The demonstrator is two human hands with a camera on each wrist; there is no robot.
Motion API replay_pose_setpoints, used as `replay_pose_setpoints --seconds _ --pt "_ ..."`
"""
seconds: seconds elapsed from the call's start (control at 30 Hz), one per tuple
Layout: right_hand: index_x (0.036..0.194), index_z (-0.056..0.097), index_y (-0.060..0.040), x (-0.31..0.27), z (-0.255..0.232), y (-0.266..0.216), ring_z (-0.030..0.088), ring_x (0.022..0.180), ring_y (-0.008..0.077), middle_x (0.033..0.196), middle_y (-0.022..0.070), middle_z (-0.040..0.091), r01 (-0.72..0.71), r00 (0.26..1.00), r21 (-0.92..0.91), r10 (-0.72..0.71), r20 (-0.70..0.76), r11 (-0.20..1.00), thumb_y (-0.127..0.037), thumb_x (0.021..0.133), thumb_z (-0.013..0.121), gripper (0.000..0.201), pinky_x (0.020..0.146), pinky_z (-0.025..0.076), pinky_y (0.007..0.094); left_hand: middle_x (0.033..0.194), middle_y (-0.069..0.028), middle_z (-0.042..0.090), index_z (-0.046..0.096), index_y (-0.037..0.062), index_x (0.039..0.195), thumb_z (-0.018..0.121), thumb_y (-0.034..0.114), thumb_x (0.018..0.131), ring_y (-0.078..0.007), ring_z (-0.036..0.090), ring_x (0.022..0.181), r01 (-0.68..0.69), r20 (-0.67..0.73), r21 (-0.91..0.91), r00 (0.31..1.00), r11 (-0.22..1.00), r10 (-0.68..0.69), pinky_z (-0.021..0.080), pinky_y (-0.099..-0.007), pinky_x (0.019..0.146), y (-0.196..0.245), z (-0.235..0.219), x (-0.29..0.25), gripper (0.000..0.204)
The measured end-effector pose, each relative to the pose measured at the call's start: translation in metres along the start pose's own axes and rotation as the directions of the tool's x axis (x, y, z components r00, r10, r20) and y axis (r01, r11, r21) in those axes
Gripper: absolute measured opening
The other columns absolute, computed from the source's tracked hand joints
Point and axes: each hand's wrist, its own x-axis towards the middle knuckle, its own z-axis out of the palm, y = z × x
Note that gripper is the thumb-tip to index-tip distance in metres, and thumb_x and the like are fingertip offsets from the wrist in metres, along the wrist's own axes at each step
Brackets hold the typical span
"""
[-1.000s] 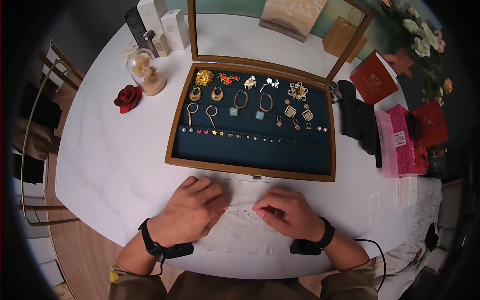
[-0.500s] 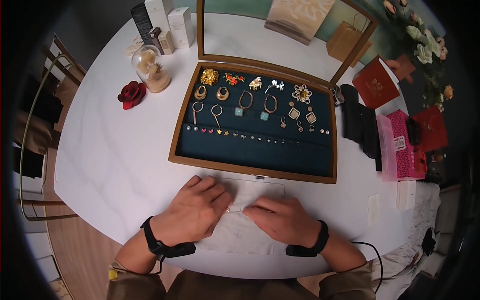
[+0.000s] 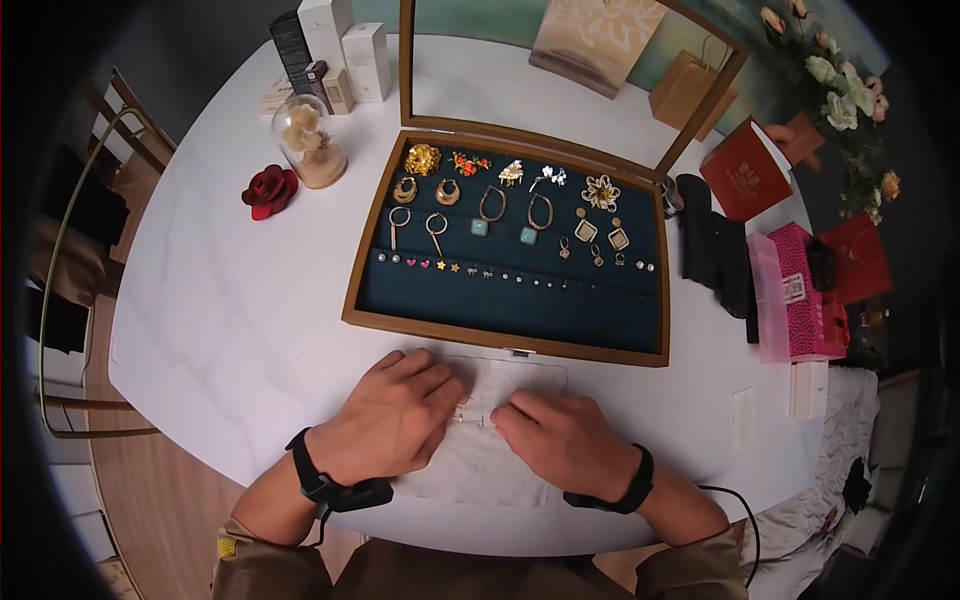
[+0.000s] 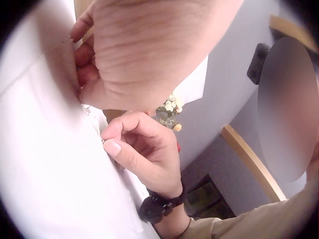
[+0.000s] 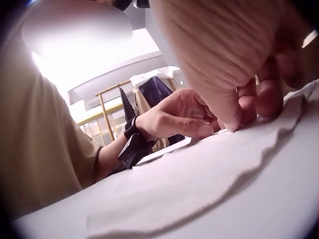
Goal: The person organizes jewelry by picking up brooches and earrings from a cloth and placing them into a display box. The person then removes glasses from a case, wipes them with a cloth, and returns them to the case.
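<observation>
Head view: both hands have closed in toward each other on the pale cloth (image 3: 480,460) lying on the white marble surface (image 3: 230,330); the left hand (image 3: 385,420) and right hand (image 3: 560,440) now pinch a tiny silver earring (image 3: 474,417) between fingertips, suggesting fine work on it.

We've got a small silvery earring (image 3: 474,418), too tiny to make out in detail, lying on a crumpled white cloth (image 3: 480,465) that's spread flat just in front of the wooden jewellery case (image 3: 500,345), near its front latch.
</observation>
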Motion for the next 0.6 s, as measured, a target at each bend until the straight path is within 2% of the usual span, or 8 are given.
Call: replay_pose_setpoints --seconds 0.3,0.6 --pt "0.089 0.06 -0.0094 0.0039 0.0014 -0.0084 0.065 0.064 0.0251 0.08 0.0043 0.059 -0.13 0.991 0.041 0.13 -0.001 0.991 -0.008 0.085 0.072 0.013 0.054 0.053 0.0375 0.094 -0.0107 0.065 0.067 0.0036 0.098 0.074 0.009 0.078 -0.0323 0.06 0.091 0.017 -0.016 -0.022 1.0 1.0 -0.017 0.052 -0.0427 0.084 0.0014 -0.0003 -0.0002 0.022" --pt "0.088 0.058 -0.0086 0.0036 0.0038 -0.006 0.064 0.064 0.0283 0.078 0.0064 0.059 -0.127 0.991 0.117 0.132 -0.033 0.985 -0.006 0.084 0.07 0.014 0.055 0.052 0.0396 0.092 -0.0114 0.065 0.067 0.0036 0.097 0.074 0.012 0.079 -0.0329 0.06 0.09 0.02 -0.02 -0.047 1.0 0.999 -0.021 0.052 -0.0429 0.081 -0.0007 0.0011 -0.0002 0.021"
